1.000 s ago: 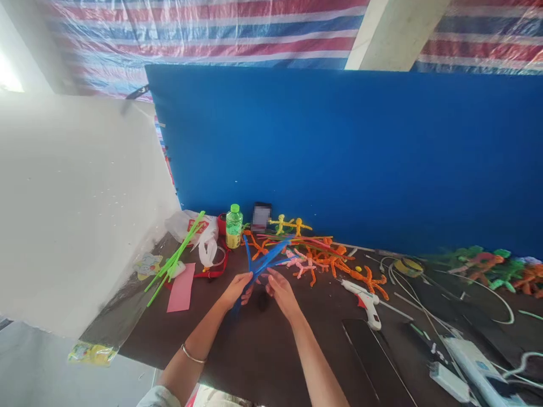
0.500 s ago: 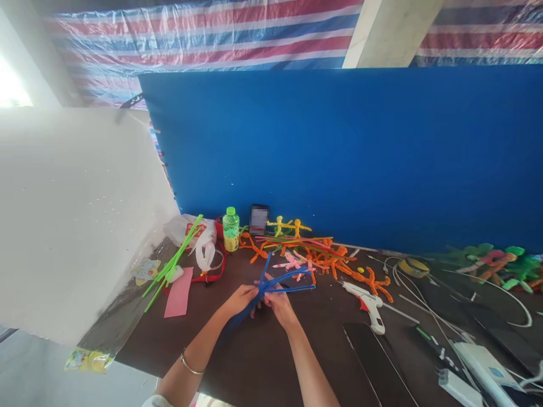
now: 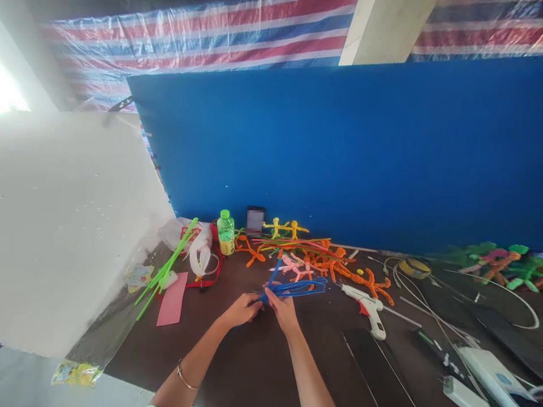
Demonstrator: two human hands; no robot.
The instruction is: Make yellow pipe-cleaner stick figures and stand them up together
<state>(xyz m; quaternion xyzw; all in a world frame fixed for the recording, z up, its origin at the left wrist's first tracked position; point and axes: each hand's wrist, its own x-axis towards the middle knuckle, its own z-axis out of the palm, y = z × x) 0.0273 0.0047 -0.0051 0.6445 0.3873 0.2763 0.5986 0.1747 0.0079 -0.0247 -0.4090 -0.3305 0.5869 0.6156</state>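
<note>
A bundle of blue pipe cleaners [image 3: 297,288] is held between my two hands at the front middle of the dark table [image 3: 237,367]. My left hand [image 3: 244,308] is closed around its left part, most of which the fingers hide. Close beside it, my right hand [image 3: 280,305] pinches the bundle near its middle. Long blue stems fan out to the right, and one stands up toward the back. Pink twisted figures [image 3: 297,265] lie just behind the stems, and orange ones [image 3: 335,263] lie farther right.
Green pipe cleaners [image 3: 167,268], pink paper [image 3: 173,299] and a bottle [image 3: 226,233] are on the left. Yellow figures [image 3: 294,229] stand at the back. A glue gun [image 3: 367,305], a black phone-like slab [image 3: 377,362] and white cables [image 3: 424,305] lie right. A blue panel [image 3: 318,152] rises behind.
My hands have drawn closer together on the blue bundle. Its stems now reach farther right and lie closer together. The camera view has shifted slightly.
</note>
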